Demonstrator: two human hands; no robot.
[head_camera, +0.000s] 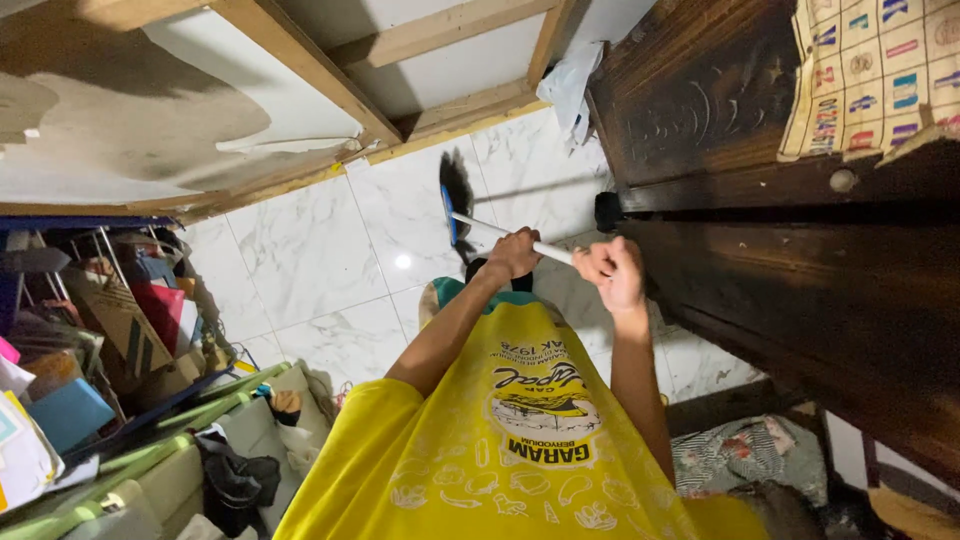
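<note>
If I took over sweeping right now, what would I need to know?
Left hand: shut on the broom handle, lower down, nearer the head.
Right hand: shut on the same handle, at its upper end.
Broom head: bristles on the white marble floor, near the wooden wall frame and beside the dark cabinet.
Done: cannot tell; no dirt pile shows.
Left: cannot tell how much.

Both hands, left hand (513, 254) and right hand (612, 272), grip a white-handled broom (457, 203) (bristles dark) over marble floor tiles (320, 260)
</note>
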